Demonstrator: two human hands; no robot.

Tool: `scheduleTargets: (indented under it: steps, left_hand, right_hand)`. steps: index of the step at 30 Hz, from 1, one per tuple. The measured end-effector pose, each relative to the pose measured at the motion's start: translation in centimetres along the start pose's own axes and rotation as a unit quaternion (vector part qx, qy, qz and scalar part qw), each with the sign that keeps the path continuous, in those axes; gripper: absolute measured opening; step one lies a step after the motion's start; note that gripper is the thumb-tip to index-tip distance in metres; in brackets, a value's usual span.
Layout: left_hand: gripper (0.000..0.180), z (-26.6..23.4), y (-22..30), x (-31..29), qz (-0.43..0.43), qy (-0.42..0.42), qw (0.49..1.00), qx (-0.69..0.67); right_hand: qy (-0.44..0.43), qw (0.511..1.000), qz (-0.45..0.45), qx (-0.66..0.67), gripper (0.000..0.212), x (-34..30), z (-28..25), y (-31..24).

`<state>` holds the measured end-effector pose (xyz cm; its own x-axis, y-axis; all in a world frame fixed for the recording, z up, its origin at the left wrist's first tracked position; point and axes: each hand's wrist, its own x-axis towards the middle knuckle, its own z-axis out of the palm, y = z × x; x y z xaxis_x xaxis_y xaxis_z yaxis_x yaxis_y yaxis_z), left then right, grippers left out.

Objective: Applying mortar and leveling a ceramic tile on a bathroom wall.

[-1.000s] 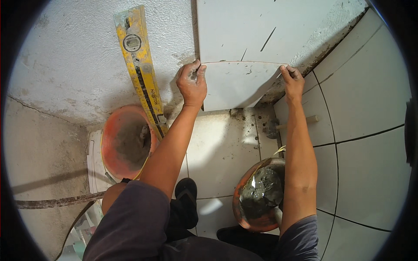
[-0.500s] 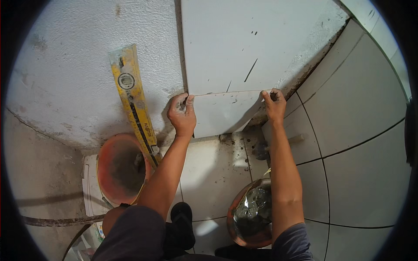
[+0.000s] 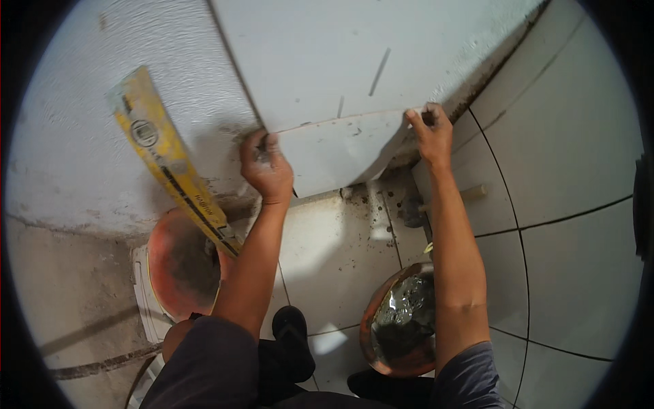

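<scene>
A large white wall tile with dark scuff marks stands against the far wall above a shorter white tile. A thin brownish line runs along their joint, from one thumb to the other. My left hand is closed at the left end of this joint, thumb beside the large tile's lower left corner. At the right end, my right hand is pinched, its thumb by the lower right corner and its fingers curled. What either hand pinches is too small or hidden to make out.
A yellow spirit level leans on the rough white wall at the left, by a reddish bucket. Wet grey mortar fills another bucket near my right forearm. A wooden-handled tool stands by the tiled right wall.
My view has shifted, so the hands and tiles sit higher and the spirit level further left. Both hands keep their places at the ends of the joint.
</scene>
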<state>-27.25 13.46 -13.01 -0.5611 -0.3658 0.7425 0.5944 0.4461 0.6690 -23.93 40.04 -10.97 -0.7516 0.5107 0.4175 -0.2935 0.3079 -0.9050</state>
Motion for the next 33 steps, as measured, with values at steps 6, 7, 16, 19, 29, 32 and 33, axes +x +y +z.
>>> scheduleTargets:
  steps: [6,7,16,19,29,32,33]
  left_hand:
    - [0.029,-0.1,1.0,0.1,-0.013,-0.043,0.998,-0.049]
    - [0.028,0.0,1.1,-0.1,-0.003,-0.043,0.997,-0.06]
    - [0.026,0.0,-0.3,-0.2,0.021,-0.039,0.997,-0.056]
    - [0.027,0.0,0.1,-0.3,0.002,-0.038,0.998,-0.053]
    - [0.031,-0.4,0.2,0.0,-0.001,-0.062,0.998,0.028]
    - [0.031,-0.5,0.3,-0.2,0.015,-0.055,0.998,0.029]
    - [0.031,-0.4,0.4,-0.3,0.011,-0.052,0.998,0.023]
  right_hand:
    - [-0.006,1.0,0.015,0.001,0.027,0.1,-0.3,0.5]
    - [-0.003,1.0,0.002,-0.01,0.027,0.1,-0.6,0.7]
    - [-0.009,1.0,0.016,0.016,0.029,0.1,-0.3,0.7]
    - [-0.019,1.0,0.022,0.0,0.028,0.3,-0.7,0.8]
    - [-0.042,0.999,0.013,-0.025,0.028,0.5,-1.2,0.2]
    - [-0.044,0.998,0.009,-0.046,0.028,0.6,-1.6,0.8]
    - [-0.036,0.998,-0.009,-0.059,0.028,0.6,-1.8,0.9]
